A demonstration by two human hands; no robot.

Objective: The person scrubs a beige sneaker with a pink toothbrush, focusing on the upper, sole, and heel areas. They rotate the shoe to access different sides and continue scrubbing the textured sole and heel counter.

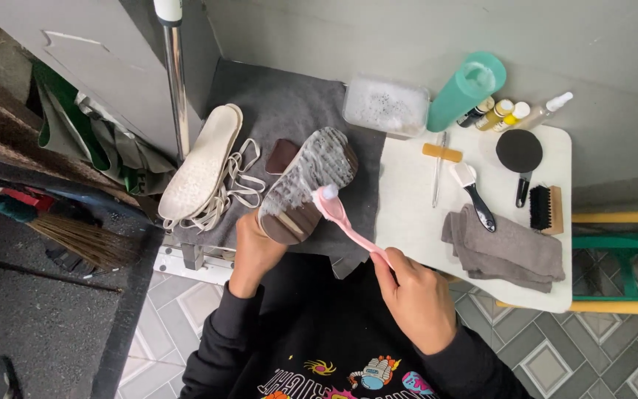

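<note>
My left hand (252, 247) grips a brown shoe (306, 185) at its heel end, sole turned up and covered in white foam. A pink toothbrush (341, 218) is held in my right hand (411, 295), and its bristle head rests on the sole near the middle. The shoe is held above a dark grey mat (282, 103).
A white insole (201, 162) and white laces (234, 188) lie on the mat's left. A clear tub of foamy water (385, 105), a teal bottle (467, 90), small bottles, brushes (546, 208) and a grey cloth (503, 247) sit on a white board (415, 207). A broom (53, 229) leans at left.
</note>
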